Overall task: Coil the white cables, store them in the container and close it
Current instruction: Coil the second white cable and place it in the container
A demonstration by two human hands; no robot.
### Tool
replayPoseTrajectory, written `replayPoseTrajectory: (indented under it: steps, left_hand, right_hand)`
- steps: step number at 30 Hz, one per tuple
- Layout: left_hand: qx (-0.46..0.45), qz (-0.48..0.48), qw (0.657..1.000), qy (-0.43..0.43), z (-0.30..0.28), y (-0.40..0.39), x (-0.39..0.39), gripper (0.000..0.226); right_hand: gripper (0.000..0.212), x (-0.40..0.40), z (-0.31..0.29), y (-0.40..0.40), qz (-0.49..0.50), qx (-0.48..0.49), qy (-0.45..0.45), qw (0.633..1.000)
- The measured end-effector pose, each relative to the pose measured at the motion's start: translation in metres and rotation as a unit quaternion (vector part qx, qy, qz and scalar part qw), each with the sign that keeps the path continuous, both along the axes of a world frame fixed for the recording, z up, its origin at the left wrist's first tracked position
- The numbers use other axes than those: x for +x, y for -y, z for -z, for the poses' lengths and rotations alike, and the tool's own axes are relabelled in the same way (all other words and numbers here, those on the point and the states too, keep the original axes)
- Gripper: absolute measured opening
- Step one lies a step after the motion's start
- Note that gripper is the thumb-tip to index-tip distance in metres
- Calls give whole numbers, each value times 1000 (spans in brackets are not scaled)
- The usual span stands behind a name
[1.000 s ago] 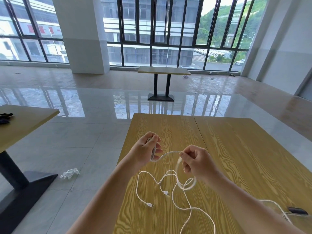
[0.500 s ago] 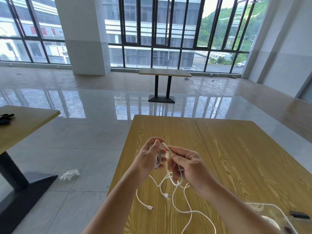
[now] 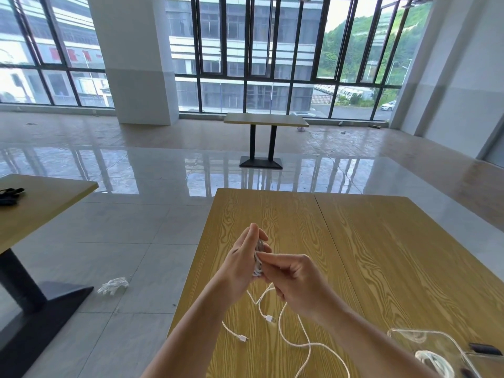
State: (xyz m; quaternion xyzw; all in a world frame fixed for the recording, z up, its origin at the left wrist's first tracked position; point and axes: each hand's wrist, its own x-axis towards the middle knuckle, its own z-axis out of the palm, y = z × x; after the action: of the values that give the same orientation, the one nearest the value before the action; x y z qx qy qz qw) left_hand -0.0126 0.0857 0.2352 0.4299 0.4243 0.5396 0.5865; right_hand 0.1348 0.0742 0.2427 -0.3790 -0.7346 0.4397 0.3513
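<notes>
My left hand point(image 3: 244, 261) holds a small coil of white cable point(image 3: 259, 259) above the wooden table point(image 3: 354, 255), fingers pointing up around the loops. My right hand point(image 3: 296, 279) pinches the cable strand right against the coil. The loose rest of the cable point(image 3: 302, 343) trails down onto the table, with two plug ends point(image 3: 242, 337) lying near the left edge. A clear plastic container point(image 3: 436, 347) sits at the lower right with another coiled white cable point(image 3: 433, 360) inside; my right forearm hides part of it.
The table's left edge is close under my left arm. A small black object point(image 3: 484, 348) lies beside the container. Another table point(image 3: 41, 203) stands left with dark items point(image 3: 9, 195); crumpled white material point(image 3: 113, 285) lies on the floor.
My hands have come together: the right hand moved left and up to the coil, laying another loop onto it. The loose cable on the table has grown shorter.
</notes>
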Motion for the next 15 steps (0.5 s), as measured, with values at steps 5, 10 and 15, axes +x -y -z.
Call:
replayPoseTrajectory:
  steps: [5, 10, 15]
  left_hand:
    - [0, -11, 1000, -27, 1, 1, -2, 26]
    - [19, -26, 999, -39, -2, 2, -3, 14]
    - [23, -23, 998, -48, -6, 3, -3, 14]
  right_hand:
    - [34, 1, -1, 4, -26, 22, 32, 999]
    - [24, 2, 9, 1, 26, 40, 19, 999]
    - [17, 1, 13, -3, 29, 49, 3, 998]
